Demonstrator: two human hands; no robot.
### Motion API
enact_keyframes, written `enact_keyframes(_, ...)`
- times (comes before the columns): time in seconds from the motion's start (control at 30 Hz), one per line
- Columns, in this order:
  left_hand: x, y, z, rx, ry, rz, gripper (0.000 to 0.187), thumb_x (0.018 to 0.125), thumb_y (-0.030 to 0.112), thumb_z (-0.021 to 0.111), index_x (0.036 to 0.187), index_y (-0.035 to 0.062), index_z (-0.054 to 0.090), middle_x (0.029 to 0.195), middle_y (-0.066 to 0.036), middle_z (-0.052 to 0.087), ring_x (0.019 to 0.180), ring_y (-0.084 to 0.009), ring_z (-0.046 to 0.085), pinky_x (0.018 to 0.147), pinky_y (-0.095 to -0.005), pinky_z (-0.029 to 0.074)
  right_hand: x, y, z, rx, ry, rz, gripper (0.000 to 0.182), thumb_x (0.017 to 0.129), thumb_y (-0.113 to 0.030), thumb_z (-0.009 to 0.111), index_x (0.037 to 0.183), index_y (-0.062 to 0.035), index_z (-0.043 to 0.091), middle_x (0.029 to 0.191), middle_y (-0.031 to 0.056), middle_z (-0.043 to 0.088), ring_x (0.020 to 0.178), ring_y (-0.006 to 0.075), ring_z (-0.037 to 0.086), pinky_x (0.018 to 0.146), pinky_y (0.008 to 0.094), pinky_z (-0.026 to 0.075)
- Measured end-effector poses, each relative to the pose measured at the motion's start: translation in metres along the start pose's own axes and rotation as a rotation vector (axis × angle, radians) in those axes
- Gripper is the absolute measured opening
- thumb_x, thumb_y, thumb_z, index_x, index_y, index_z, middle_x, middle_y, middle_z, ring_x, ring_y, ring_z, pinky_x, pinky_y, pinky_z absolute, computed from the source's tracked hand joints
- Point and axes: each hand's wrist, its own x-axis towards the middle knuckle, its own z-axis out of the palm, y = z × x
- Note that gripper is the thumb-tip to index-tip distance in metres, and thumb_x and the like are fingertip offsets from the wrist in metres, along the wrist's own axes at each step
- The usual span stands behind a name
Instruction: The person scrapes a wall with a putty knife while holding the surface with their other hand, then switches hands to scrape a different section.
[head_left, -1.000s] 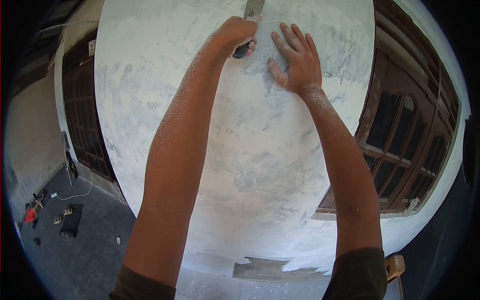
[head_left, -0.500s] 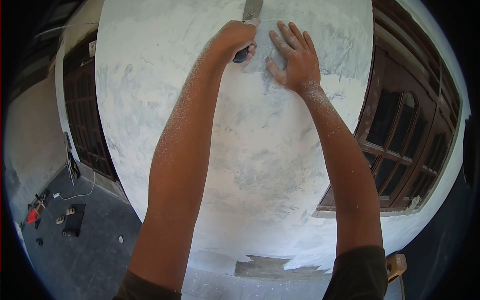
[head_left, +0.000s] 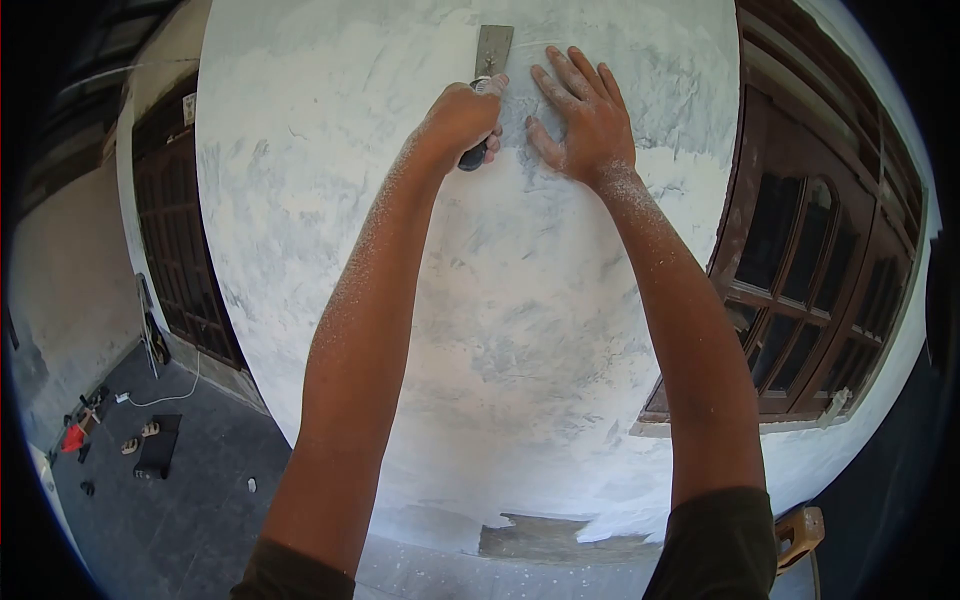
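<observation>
My left hand [head_left: 467,122] is closed around the dark handle of a putty knife [head_left: 493,52], whose broad metal blade points upward against the wall. Patches of white and grey cover that wall [head_left: 520,270]. Just to the right, my right hand [head_left: 590,118] lies against the surface with its fingers spread, holding nothing. Pale dust coats both hands and forearms. Part of the knife's handle is hidden by my left fingers.
A brown window with glass panes [head_left: 790,260] is set in the wall at right. At left stand a dark door [head_left: 178,235] and, on the floor, sandals [head_left: 150,429], a white cable [head_left: 165,402] and a red item [head_left: 73,438]. A wooden piece [head_left: 800,535] is at lower right.
My left hand has moved down the wall with the putty knife, bringing its whole blade into view. The right hand stays spread in nearly the same place.
</observation>
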Motion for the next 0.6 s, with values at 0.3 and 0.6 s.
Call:
enact_keyframes(0.3, -0.001, 0.001, -0.007, -0.045, -0.079, -0.017, 0.047, 0.104, 0.041, 0.059, 0.093, -0.0040, 0.057, 0.069, -0.007, 0.057, 0.050, -0.0135, 0.052, 0.045, -0.0295, 0.048, -0.004, -0.003, -0.002, -0.004, -0.016, -0.004, 0.064, 0.089, -0.047, 0.066, 0.148, -0.0248, 0.055, 0.162, 0.0013, 0.039, 0.153, 0.0198, 0.028, 0.129, 0.0441, 0.016)
enact_keyframes(0.6, 0.010, 0.030, -0.020, -0.057, -0.103, -0.009, 0.047, 0.105, 0.045, 0.055, 0.102, -0.0018, 0.055, 0.073, -0.005, 0.057, 0.051, -0.0053, 0.049, 0.043, -0.0221, 0.044, 0.000, 0.001, -0.002, 0.019, -0.001, -0.015, 0.063, 0.088, -0.045, 0.067, 0.147, -0.0237, 0.055, 0.162, 0.0014, 0.040, 0.152, 0.0200, 0.029, 0.129, 0.0440, 0.016)
